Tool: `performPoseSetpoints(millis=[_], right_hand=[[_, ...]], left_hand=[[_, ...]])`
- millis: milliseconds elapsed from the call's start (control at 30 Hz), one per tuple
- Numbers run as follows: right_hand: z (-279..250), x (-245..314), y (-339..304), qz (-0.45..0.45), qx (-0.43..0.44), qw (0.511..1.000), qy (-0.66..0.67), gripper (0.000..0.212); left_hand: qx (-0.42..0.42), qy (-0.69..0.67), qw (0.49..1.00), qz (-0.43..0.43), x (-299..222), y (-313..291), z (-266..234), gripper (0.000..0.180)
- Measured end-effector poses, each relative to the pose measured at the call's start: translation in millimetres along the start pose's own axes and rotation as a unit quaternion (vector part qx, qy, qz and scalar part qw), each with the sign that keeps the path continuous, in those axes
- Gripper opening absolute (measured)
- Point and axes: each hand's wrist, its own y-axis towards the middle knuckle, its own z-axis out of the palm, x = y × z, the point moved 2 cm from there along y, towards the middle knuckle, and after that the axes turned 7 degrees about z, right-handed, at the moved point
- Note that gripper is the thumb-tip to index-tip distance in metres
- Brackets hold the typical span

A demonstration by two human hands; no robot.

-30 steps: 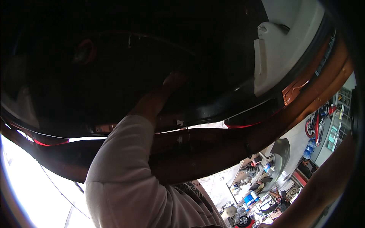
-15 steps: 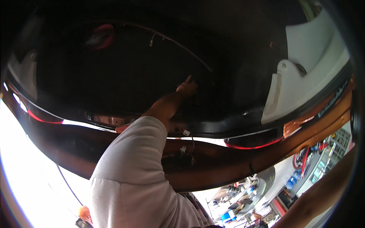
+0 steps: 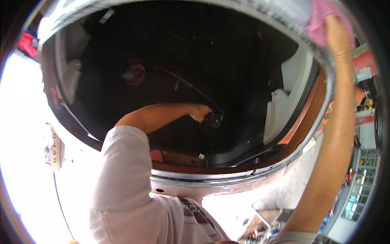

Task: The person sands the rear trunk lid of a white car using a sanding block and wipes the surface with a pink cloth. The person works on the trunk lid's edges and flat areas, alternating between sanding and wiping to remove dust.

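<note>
My left hand [image 3: 198, 113] reaches deep into the dark, open compartment of a vehicle. Its fingers are curled round a small black blocky thing [image 3: 214, 120] with pale specks, whose kind is too dim to make out. A thin cable [image 3: 187, 83] runs across the dark interior just beyond that hand. Raised at the upper right, my right hand [image 3: 336, 36] grips a pink cloth [image 3: 319, 25] at the edge of the pale lid or body panel [image 3: 280, 20].
A round reddish thing [image 3: 136, 74] sits in the compartment's far left. White plastic trim [image 3: 274, 114] lines its right side. The orange-brown body rim [image 3: 310, 107] curves round the opening. Shelving [image 3: 361, 179] stands at the right, and a cardboard box [image 3: 55, 150] at the left.
My view has drawn back, showing the whole opening. My right arm has come up with the pink cloth into view. The black thing now shows at my left hand, still inside the compartment.
</note>
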Motion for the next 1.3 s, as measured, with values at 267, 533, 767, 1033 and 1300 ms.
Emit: performPoseSetpoints(millis=[267,533,767,1033,1300], right_hand=[[-41.9,53.4,-32.1,0.237,-0.029,0.933,0.269,0.070],[-63.6,78.5,-14.6,0.178,0.003,0.949,0.260,0.076],[-226.3,329.2,38.4,-0.054,0.030,0.952,0.300,0.034],[-238.1,486.9,109.8,-0.098,-0.177,0.948,0.245,0.049],[-147.6,289.1,108.2,-0.109,0.091,0.962,0.235,0.060]], left_hand=[[-0.449,-0.229,0.849,0.159,-187.7,-298.3,-91.9,0.087],[-0.654,-0.315,0.622,0.294,-210.1,-449.3,-1.6,0.071],[-0.747,-0.304,0.538,0.244,-176.0,-449.9,48.0,0.088],[-0.797,-0.153,0.563,0.157,-180.9,-433.4,35.8,0.075],[-0.785,0.234,0.573,0.030,-200.1,-472.7,-45.4,0.055]])
